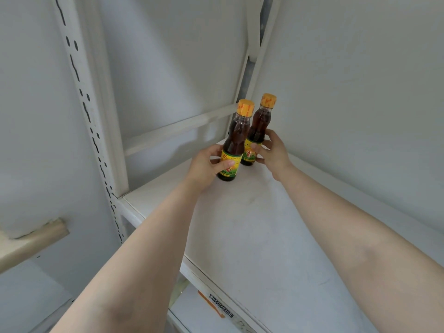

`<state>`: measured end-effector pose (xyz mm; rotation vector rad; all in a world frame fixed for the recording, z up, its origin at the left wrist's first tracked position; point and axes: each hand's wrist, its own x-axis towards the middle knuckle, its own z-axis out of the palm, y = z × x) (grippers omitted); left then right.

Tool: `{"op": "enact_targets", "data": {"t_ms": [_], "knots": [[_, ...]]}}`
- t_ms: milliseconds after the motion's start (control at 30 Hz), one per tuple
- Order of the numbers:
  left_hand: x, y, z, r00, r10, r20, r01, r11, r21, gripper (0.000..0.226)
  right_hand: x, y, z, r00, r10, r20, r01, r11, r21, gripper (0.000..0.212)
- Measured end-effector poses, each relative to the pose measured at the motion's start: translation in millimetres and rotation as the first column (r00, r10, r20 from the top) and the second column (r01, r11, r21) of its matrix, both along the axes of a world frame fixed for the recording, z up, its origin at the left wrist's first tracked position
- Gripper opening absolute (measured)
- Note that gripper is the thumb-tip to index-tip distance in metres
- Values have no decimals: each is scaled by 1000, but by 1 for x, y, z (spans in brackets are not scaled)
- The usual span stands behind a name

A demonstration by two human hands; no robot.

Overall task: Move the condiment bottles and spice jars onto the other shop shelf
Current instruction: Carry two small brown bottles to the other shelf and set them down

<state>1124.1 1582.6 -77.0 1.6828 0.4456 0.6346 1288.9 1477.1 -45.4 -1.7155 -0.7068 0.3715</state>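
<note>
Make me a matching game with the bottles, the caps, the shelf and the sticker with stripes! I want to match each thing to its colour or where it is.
Things:
1. bottle caps
2. shelf
3. barcode sticker
4. left hand

Matches:
A. white
B. on the shelf's front edge
C. yellow-orange
D. holds the nearer bottle

Pairs: 1-C, 2-A, 3-B, 4-D

The right hand holds the farther bottle.
</note>
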Motion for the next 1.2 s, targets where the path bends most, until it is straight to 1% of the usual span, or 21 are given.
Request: {"op": "enact_targets", "data": {"t_ms": [267, 400, 533, 600, 667, 767, 867, 933, 1033, 1133, 1200], "knots": [[4, -4, 0, 1000, 0, -6, 0, 1000, 11, 44, 3, 1, -2, 999, -22, 32, 23, 999, -34, 51], [2, -7, 1, 1000, -2, -19, 3, 999, 36, 46, 2, -1, -2, 996, -20, 89, 28, 996, -79, 62], [-1, -10, -3, 999, 5, -53, -2, 998, 62, 61, 1, -12, -3, 989, -21, 147, 38, 992, -117, 66], [-5, -13, -3, 995, 36, -89, -30, 997, 66, 70, -1, -20, 0, 986, -42, 163, 66, 988, -142, 66], [-11, -18, -1, 990, 74, -119, -66, 995, 68, 74, -6, -30, 3, 981, -60, 186, 94, 979, -181, 62], [-27, -32, 11, 972, 176, -155, -153, 977, 150, 71, -23, -53, 12, 968, -93, 234, 162, 941, -297, 54], [-55, -57, 26, 946, 269, -181, -223, 945, 240, 62, -53, -89, 21, 953, -78, 292, 202, 884, -422, 52], [-78, -82, 37, 945, 255, -204, -177, 925, 338, 56, -84, -119, 31, 930, -41, 367, 225, 850, -476, 52], [-110, -132, 47, 964, 116, -238, 4, 893, 449, 55, -145, -167, 47, 882, 5, 470, 279, 799, -533, 54], [-141, -188, 54, 964, -71, -256, 199, 833, 516, 56, -214, -219, 57, 863, -48, 503, 368, 741, -561, 55], [-164, -225, 56, 944, -198, -266, 316, 776, 546, 55, -263, -259, 60, 856, -119, 502, 440, 677, -590, 55]]}}
